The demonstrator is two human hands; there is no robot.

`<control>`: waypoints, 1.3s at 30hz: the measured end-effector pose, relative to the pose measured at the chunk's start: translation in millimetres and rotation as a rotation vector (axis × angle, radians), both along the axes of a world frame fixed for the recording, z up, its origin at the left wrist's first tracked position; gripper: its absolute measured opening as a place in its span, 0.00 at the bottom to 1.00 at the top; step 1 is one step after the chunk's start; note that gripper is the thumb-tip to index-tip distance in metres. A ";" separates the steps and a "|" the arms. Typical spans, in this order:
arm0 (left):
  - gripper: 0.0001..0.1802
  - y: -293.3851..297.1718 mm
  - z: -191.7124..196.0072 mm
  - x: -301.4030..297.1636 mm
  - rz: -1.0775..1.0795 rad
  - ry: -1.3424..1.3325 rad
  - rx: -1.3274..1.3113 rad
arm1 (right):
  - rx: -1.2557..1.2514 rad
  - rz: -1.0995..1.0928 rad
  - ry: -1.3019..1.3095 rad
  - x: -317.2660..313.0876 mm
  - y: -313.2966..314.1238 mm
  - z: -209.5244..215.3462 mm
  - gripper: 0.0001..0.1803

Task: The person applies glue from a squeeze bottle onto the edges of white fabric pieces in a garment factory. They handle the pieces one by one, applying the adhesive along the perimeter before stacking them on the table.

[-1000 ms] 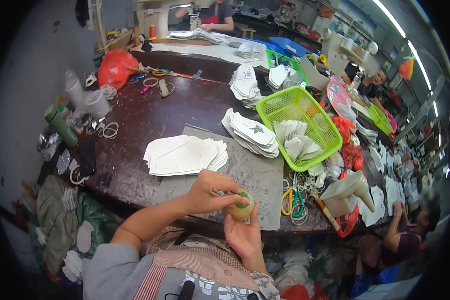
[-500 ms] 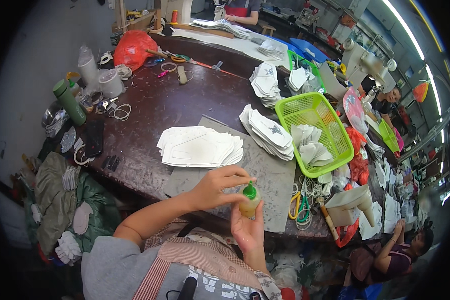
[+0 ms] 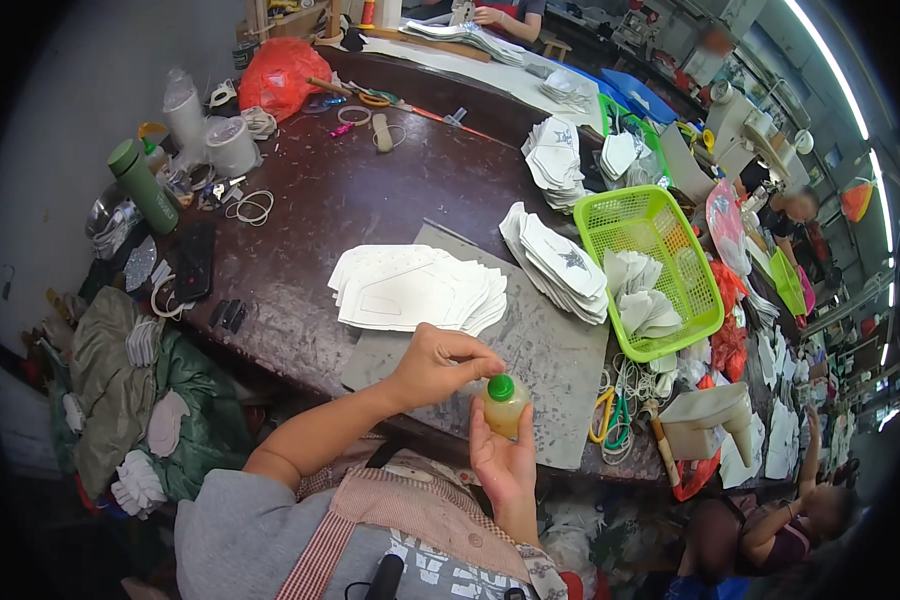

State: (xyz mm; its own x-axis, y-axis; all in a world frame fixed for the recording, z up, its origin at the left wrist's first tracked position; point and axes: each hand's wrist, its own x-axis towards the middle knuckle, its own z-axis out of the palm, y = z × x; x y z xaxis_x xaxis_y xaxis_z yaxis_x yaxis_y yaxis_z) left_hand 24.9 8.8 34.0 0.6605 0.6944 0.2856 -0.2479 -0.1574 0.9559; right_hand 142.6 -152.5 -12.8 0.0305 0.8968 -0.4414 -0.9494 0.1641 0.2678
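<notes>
A small squeeze bottle (image 3: 507, 413) with a green cap (image 3: 501, 388) and pale yellowish contents stands upright in my right hand (image 3: 505, 460), whose fingers wrap it from below. My left hand (image 3: 435, 368) is closed in a pinch right above the cap; the fingertips hide the nozzle, and what they hold does not show clearly. Just beyond my hands, a fanned stack of white cut pieces (image 3: 415, 290) with drawn outlines lies partly on a grey board (image 3: 560, 400). Farther right is another stack of white pieces (image 3: 552, 262) bearing a dark star.
A green basket (image 3: 705, 325) with white pieces stands at the right. Below it are scissors (image 3: 610, 415) and tangled string. On the left side are a green flask (image 3: 142, 187), a black phone (image 3: 196, 260) and a red plastic bag (image 3: 282, 78). Other people sit beyond the table.
My left fingers have closed from a looser curve around the nozzle into a pinch above the cap. The pointed nozzle seen before is now hidden. The view has shifted slightly.
</notes>
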 end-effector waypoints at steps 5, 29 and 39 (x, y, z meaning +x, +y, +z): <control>0.09 -11.8 -21.0 11.3 0.088 -0.131 -0.307 | 0.002 -0.124 -0.095 -0.3 13.1 9.2 0.32; 0.10 -13.9 13.6 14.7 -0.063 -0.158 -0.306 | 0.090 -0.284 -0.389 1.3 11.6 8.0 0.35; 0.09 -22.1 18.7 19.2 0.014 -0.054 -0.286 | 0.019 -0.393 -0.641 -0.3 10.9 18.9 0.36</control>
